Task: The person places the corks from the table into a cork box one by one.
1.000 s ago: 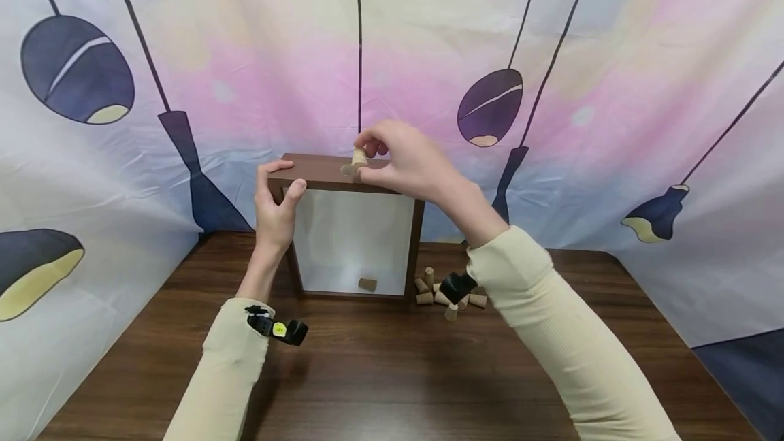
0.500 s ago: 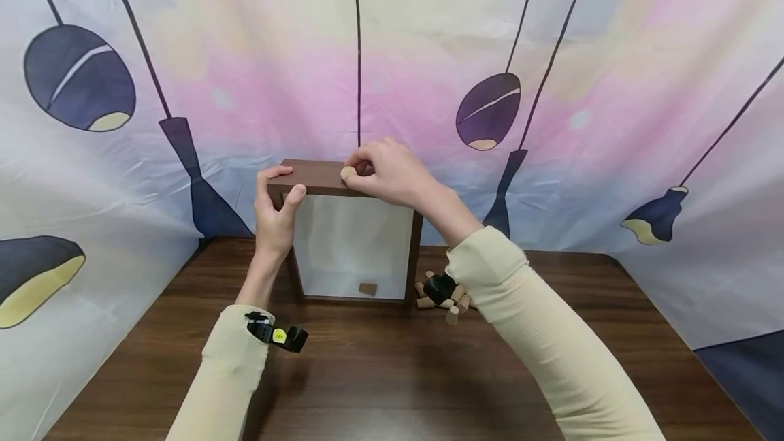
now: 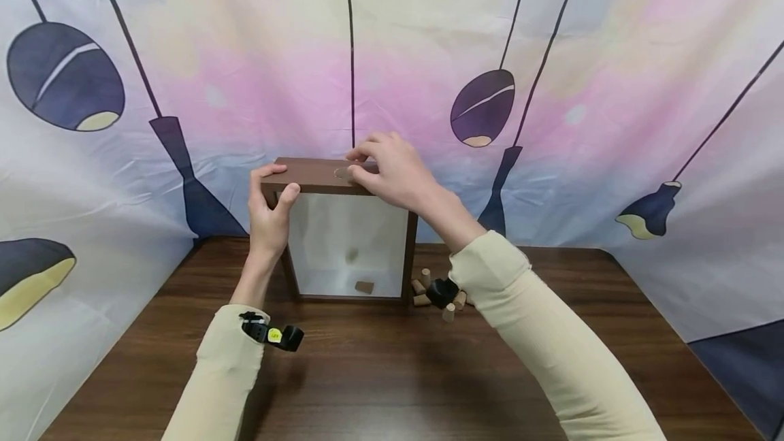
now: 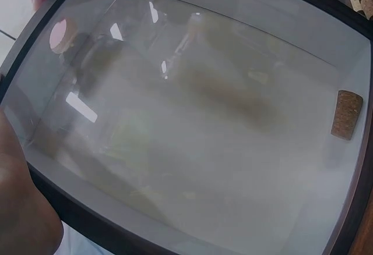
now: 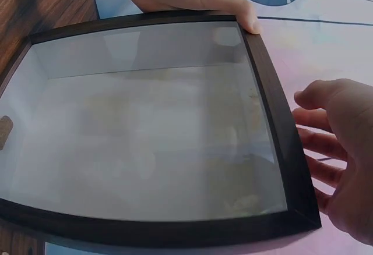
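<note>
A brown-framed box with a clear front (image 3: 338,188) stands upright on the table. My left hand (image 3: 269,220) grips its upper left corner, thumb at the front and fingers over the top. Beside the round hole (image 3: 341,173) in the top, my right hand (image 3: 395,172) has its thumb and fingers apart, with nothing between them. One cork (image 3: 364,287) lies at the bottom inside the box, also visible as a cork (image 4: 347,115) in the left wrist view. Above it, a blurred brownish shape (image 3: 352,255) shows behind the clear front.
Several loose corks (image 3: 421,300) are on the wooden table (image 3: 367,366) just right of the box, partly hidden by the right wrist camera (image 3: 442,292). A patterned cloth (image 3: 275,87) hangs close behind the box.
The cork that my right hand pinched at the hole has left its fingers, and they have parted. A blurred shape now appears inside the box. My left hand keeps its grip.
</note>
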Motion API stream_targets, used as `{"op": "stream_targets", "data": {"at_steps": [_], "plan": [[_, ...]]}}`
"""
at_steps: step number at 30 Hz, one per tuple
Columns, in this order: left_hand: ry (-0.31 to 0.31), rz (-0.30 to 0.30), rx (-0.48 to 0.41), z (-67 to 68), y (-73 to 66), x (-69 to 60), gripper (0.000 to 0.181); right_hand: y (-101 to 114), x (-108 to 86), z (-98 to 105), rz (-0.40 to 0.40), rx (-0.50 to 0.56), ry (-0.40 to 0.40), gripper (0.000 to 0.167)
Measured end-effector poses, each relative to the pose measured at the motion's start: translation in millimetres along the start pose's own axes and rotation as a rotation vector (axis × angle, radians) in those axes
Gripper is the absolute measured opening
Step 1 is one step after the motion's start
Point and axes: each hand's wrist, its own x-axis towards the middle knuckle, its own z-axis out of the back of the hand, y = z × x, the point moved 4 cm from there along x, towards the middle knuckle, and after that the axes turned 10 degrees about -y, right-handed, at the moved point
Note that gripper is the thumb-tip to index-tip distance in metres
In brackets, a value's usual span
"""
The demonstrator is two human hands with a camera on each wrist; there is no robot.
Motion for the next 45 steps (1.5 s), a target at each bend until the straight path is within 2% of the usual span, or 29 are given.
{"op": "stream_targets", "data": {"at_steps": [4,7,12,15,20,29,33,40,42,45], "plan": [[-0.011,0.005,-0.013,0.7,5.6,1.5,0.051,-8.0,-11.8,8.6,-0.016,0.024,-0.053,0.023],[-0.011,0.011,-0.03,-0.5,-1.8,0.8,0.052,-15.9,-22.0,13.9,-0.016,0.053,-0.096,0.021],[-0.023,0.0,-0.008,2.7,15.6,4.9,0.05,-26.2,-39.5,22.2,-0.007,0.104,-0.145,0.019],[-0.026,-0.012,0.007,3.9,21.4,5.9,0.049,-31.4,-50.3,27.7,-0.011,0.119,-0.165,0.018],[-0.028,-0.029,0.014,4.9,22.6,6.0,0.05,-40.7,-68.0,36.7,-0.023,0.129,-0.202,0.018],[-0.014,-0.012,0.027,4.0,23.7,5.2,0.05,-64.5,-105.4,51.0,-0.081,0.118,-0.263,0.021],[-0.002,-0.005,0.016,3.6,17.6,4.5,0.05,-77.5,-121.5,53.0,-0.119,0.095,-0.257,0.02],[0.01,-0.013,-0.003,0.9,-10.2,-2.5,0.047,-98.3,-147.3,48.5,-0.141,0.046,-0.198,0.02],[0.009,-0.012,-0.002,0.8,-10.0,-2.9,0.048,-102.5,-154.7,46.3,-0.141,0.026,-0.184,0.021],[0.006,-0.01,0.0,2.2,1.5,0.1,0.049,-109.1,-164.6,41.8,-0.142,0.019,-0.17,0.021]]}}
